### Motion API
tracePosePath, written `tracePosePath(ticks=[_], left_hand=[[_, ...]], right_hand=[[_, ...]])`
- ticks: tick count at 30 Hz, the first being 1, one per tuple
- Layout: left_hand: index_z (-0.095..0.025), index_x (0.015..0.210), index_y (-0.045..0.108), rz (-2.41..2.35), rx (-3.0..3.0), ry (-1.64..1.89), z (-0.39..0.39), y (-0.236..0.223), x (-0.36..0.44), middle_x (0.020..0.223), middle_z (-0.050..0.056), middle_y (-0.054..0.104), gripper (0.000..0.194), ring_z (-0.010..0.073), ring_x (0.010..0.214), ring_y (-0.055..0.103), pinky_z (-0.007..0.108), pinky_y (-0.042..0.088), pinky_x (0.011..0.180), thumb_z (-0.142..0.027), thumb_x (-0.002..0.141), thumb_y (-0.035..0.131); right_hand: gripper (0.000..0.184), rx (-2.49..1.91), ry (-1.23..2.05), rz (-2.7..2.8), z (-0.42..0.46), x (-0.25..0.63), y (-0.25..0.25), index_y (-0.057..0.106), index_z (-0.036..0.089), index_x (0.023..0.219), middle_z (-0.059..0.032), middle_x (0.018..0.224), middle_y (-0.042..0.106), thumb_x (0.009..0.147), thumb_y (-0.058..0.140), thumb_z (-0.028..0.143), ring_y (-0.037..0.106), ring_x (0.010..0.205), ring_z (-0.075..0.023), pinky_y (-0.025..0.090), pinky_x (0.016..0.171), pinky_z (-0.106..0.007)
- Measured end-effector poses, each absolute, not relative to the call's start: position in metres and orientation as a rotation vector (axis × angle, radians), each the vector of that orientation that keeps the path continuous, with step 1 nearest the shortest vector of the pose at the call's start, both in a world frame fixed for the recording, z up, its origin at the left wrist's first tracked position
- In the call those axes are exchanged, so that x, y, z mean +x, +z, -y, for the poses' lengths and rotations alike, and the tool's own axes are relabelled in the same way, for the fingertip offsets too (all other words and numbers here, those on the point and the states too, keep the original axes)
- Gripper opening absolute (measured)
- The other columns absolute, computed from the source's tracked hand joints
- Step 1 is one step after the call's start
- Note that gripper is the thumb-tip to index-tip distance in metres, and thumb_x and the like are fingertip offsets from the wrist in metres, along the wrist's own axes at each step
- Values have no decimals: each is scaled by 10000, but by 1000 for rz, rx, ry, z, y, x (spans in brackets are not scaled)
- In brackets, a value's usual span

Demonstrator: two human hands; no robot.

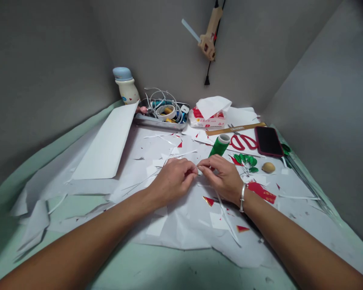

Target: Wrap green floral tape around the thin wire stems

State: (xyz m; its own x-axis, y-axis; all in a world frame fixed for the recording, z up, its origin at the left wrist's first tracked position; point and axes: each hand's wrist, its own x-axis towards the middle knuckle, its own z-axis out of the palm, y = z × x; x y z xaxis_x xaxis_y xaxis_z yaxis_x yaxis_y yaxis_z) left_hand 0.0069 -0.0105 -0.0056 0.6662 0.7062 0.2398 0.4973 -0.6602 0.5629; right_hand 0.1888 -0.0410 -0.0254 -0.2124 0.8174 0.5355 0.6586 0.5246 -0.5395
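My left hand (174, 179) and my right hand (222, 175) meet fingertip to fingertip above the paper-covered table, each in a pinch. Whatever lies between the fingertips is too small to make out. Just behind my right hand stands a spool of green thread (218, 148), tilted, its lower part hidden by the hand. Thin wires (140, 183) lie beside my left hand among small white paper pieces. Under my right hand a narrow white strip (227, 219) runs toward me. Shiny green leaf-shaped pieces (245, 160) lie to the right of the spool.
Red-handled scissors (243, 141), a ruler (251, 127), a phone (269, 141) and a tan lump (268, 167) lie right. Behind are a tissue pack (207, 121), a metal tray (163, 124) and a bottle (128, 90). A folded white card (105, 151) stands left; a glue gun (211, 34) hangs above.
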Motion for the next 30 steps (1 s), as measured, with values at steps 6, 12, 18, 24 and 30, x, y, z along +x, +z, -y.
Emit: tracePosePath(ticks=[6,12,18,24,30], left_hand=[[-187,845,591,-953,2220,714,10,0,6,853,11,633,119,155,794,552,290,437,719,-207,853,475],[-185,828,581,-1092,2303,755,5,-4,5,841,15,627,121,171,805,552,339,424,788,-182,847,462],[-188,833,570,-967,2522,629,5,-11,5,814,11,627,117,180,802,541,392,386,858,-159,848,458],[-195,847,571,-837,2461,686,6,-9,6,843,-6,632,97,159,828,543,364,373,895,-170,858,477],[-198,839,579,-944,2386,789,4,-5,5,849,0,642,132,165,844,553,368,365,903,-190,876,453]], right_hand=[[117,-1200,371,1954,40,190,-31,664,204,864,-13,763,658,873,548,190,553,727,-142,433,684,-265],[131,-1111,188,2167,45,187,-31,656,186,865,-25,708,630,876,526,200,509,677,-149,433,683,-280],[120,-1136,135,2063,42,190,-27,643,186,871,-31,741,631,883,525,194,522,723,-155,426,713,-290],[119,-1203,308,1943,36,194,-31,660,200,842,-7,743,643,876,546,194,536,702,-136,424,671,-262],[127,-1186,271,2091,40,189,-31,675,203,867,-14,705,637,870,549,199,539,698,-143,425,665,-264]])
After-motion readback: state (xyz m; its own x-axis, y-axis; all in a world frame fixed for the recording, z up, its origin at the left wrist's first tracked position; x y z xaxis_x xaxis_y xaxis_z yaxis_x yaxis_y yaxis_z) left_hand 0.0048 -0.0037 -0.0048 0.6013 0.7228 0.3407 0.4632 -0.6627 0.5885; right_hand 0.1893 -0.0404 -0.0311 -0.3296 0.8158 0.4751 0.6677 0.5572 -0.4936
